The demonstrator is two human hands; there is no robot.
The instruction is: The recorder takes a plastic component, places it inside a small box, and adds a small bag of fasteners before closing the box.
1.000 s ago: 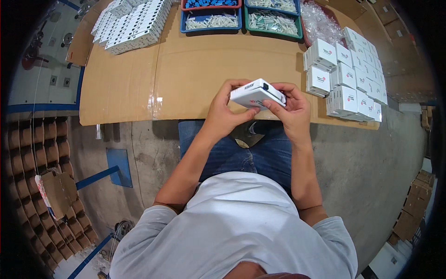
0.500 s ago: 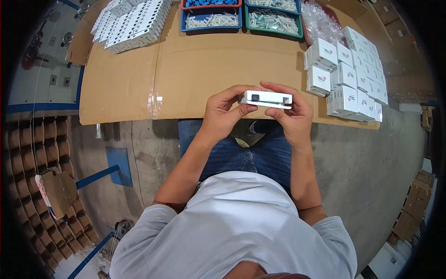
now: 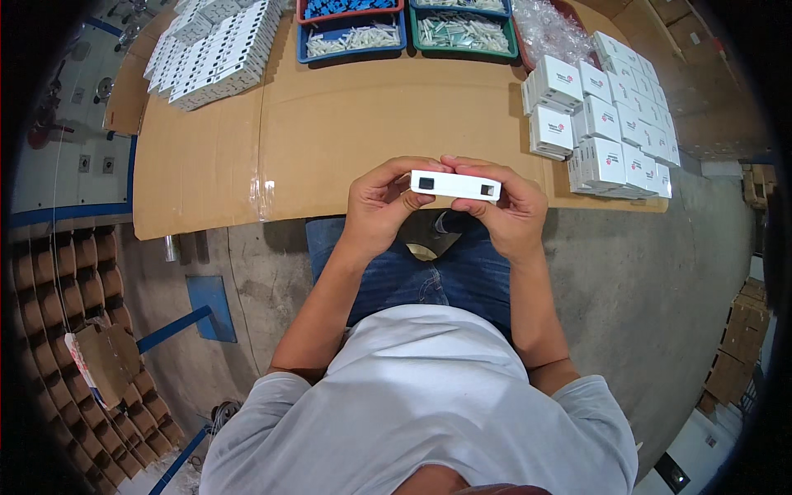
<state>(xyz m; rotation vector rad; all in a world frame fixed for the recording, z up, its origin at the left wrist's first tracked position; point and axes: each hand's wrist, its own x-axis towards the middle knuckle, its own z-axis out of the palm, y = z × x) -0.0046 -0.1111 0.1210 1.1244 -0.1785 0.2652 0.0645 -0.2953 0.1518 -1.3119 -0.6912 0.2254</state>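
Note:
Between my hands, in front of the table edge, is a flat white plastic box. One narrow side faces up, with a dark square opening near its left end and a smaller opening near its right end. My left hand grips the left end, thumb on the near face and fingers on the far one. The right end is pinched the same way by my right hand. No seam gap shows along the side facing me. The fingertips behind the box are partly hidden.
Cardboard covers the table. Stacked white boxes stand far left, and more white boxes at the right. Along the back are blue, green and red trays of small parts, beside clear plastic bags.
The gap along the white box's side has closed, and its two halves now sit flush. My fingers have shifted slightly on it. The whole view has moved a little.

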